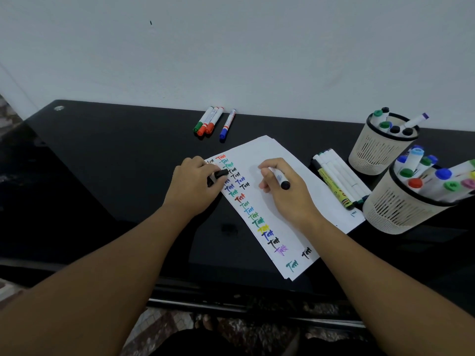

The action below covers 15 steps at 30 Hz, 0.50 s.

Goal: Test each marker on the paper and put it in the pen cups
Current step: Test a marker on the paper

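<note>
Your right hand (pixel 285 191) holds a white marker (pixel 279 178) with a dark rear end, fingers clamped round the barrel, tip down over the middle of the paper (pixel 295 201); the tip itself is hidden behind your fingers. Your left hand (pixel 192 186) rests on the paper's far-left corner, fingers curled round a black cap (pixel 218 176). The paper lies slanted on the black surface (pixel 102 163) and carries a column of coloured "Test" marks running from far left to near right. Right of the paper, just beside its edge, a row of slim white pens (pixel 339 178) lies side by side. Further right stand two cream pen cups: the far cup (pixel 377 152) and the near cup (pixel 401 211), each holding capped markers of several colours. At the far edge of the surface, against the white wall (pixel 231 47), lie four loose markers (pixel 213 123): green, two red, one blue.
</note>
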Each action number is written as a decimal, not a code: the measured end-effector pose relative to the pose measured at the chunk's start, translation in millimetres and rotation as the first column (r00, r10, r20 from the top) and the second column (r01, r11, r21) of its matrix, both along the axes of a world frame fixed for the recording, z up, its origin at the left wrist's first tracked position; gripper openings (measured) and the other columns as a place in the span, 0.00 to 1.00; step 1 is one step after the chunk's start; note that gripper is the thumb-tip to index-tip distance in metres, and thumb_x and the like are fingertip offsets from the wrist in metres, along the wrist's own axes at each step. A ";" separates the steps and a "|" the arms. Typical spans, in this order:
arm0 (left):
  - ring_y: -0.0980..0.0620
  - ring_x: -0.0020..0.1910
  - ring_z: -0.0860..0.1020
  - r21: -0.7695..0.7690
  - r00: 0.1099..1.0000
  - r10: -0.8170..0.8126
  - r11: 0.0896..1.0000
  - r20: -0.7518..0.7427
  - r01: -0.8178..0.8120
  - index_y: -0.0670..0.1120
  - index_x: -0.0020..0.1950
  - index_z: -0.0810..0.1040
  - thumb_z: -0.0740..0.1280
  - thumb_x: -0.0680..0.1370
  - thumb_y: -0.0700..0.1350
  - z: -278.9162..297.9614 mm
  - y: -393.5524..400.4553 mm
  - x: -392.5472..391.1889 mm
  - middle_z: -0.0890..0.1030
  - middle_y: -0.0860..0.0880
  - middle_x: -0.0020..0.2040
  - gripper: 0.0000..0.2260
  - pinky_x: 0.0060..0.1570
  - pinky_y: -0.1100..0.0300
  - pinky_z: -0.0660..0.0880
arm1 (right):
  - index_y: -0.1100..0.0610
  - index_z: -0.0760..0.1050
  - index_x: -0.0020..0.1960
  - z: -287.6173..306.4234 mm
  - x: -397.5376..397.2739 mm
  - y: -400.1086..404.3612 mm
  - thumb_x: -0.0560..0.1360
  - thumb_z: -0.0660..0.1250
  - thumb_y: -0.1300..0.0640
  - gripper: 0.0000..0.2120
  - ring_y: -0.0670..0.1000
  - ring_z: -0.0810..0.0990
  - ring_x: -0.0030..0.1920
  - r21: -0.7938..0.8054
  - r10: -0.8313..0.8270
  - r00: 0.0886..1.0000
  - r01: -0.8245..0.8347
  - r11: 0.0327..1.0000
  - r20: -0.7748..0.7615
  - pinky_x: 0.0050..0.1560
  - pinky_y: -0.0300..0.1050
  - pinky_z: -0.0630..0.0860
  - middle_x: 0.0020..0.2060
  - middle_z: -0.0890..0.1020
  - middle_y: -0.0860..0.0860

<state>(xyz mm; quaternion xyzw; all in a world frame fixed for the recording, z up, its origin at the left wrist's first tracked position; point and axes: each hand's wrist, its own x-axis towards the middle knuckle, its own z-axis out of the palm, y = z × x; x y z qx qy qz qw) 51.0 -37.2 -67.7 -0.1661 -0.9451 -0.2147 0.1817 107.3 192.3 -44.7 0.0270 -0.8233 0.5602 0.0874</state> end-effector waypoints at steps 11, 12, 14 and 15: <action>0.52 0.49 0.74 0.029 0.998 -0.056 0.998 0.004 0.056 0.49 0.63 0.79 0.67 0.82 0.48 4.7 0.3 2.1 0.80 0.51 0.51 0.11 0.53 0.51 0.73 | 0.42 0.75 0.68 22.5 -13.1 2.9 0.85 0.57 0.56 0.17 0.46 0.84 0.54 -0.046 0.124 0.987 -0.120 0.992 0.104 0.63 0.53 0.79 0.61 0.79 0.47; 0.52 0.48 0.74 0.032 0.998 -0.055 0.998 0.001 0.055 0.49 0.63 0.79 0.67 0.82 0.48 5.4 0.5 2.7 0.80 0.51 0.51 0.11 0.52 0.51 0.73 | 0.41 0.76 0.67 24.2 -15.0 2.8 0.86 0.58 0.55 0.15 0.46 0.85 0.47 -0.036 0.108 0.990 -0.105 0.994 0.089 0.57 0.54 0.81 0.58 0.80 0.47; 0.53 0.48 0.74 0.039 0.999 -0.046 0.998 0.021 0.045 0.49 0.65 0.78 0.66 0.82 0.49 7.2 1.6 3.9 0.81 0.51 0.51 0.12 0.52 0.53 0.73 | 0.38 0.67 0.73 28.3 -17.4 4.5 0.86 0.59 0.54 0.18 0.46 0.81 0.42 0.106 0.141 0.986 -0.150 0.983 0.092 0.50 0.49 0.80 0.56 0.82 0.48; 0.53 0.47 0.74 0.041 0.999 -0.041 0.998 0.033 0.039 0.49 0.66 0.78 0.65 0.83 0.49 8.3 2.2 4.6 0.81 0.51 0.51 0.12 0.51 0.53 0.72 | 0.38 0.61 0.76 28.8 -19.4 6.4 0.86 0.60 0.53 0.22 0.47 0.81 0.45 0.231 0.161 0.980 -0.184 0.955 0.117 0.52 0.47 0.78 0.58 0.83 0.49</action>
